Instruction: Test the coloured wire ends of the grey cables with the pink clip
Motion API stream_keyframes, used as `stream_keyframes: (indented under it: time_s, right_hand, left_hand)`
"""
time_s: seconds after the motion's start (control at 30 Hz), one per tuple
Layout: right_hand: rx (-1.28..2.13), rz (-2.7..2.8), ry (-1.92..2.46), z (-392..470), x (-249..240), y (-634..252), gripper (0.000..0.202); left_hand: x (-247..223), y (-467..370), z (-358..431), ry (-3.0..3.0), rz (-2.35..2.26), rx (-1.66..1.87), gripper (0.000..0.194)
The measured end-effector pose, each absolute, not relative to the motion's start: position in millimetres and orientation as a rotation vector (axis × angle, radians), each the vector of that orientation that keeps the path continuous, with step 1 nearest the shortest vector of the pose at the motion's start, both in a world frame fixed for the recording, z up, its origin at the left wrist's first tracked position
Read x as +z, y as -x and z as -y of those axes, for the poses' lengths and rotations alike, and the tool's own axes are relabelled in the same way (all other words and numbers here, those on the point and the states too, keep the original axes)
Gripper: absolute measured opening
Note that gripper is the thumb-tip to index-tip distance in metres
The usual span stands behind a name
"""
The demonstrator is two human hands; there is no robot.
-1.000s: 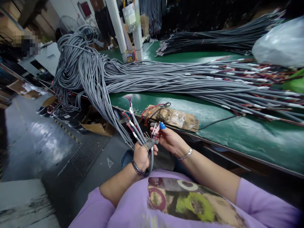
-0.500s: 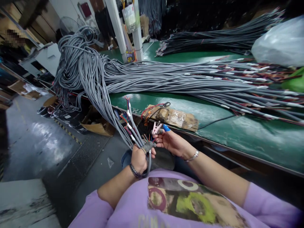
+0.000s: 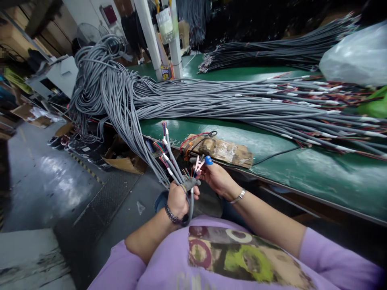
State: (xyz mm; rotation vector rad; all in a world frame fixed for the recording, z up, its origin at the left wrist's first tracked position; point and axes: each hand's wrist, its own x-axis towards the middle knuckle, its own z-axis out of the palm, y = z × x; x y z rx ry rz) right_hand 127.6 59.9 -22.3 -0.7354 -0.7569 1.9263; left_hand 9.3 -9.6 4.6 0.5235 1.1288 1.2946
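My left hand (image 3: 179, 198) is closed around several grey cables (image 3: 173, 163), whose ends show white bands and thin coloured wires (image 3: 164, 128). A dark grey covering wraps its thumb. Close to its right, my right hand (image 3: 215, 175) has its fingers pressed together at a pink clip-like tool (image 3: 198, 165), beside the thin wires that stick up from the left hand. A blue cover (image 3: 208, 160) sits on one fingertip of the right hand. The tool's lower part is hidden by the fingers.
A long bundle of grey cables (image 3: 211, 98) lies across the green table (image 3: 290, 171). Near the edge is a taped wooden block (image 3: 225, 150) with wires. Behind lie black cables (image 3: 269, 52) and a clear plastic bag (image 3: 356, 54). An open cardboard box (image 3: 123, 161) stands below, left.
My right hand has shifted slightly left, nearer the wire ends, and the pink tool stands more upright. My left hand keeps its hold on the cables. At the far left, a person in yellow-green has shifted.
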Motion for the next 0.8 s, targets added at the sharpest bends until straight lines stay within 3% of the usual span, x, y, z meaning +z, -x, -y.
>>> stream_keyframes:
  time_s: [0.23, 0.47, 0.8]
  right_hand:
    - [2.102, 0.573, 0.667, -66, -21, -121, 0.042]
    - [2.03, 0.452, 0.694, -67, -19, -115, 0.034]
    - [2.23, 0.672, 0.66, -52, -18, -141, 0.051]
  left_hand:
    - [3, -11, 8, -0.526, -1.116, 1.284, 0.028]
    - [-2, -12, 6, -0.518, -1.176, 1.281, 0.03]
    - [-5, -8, 17, -0.6, -1.207, 1.264, 0.032]
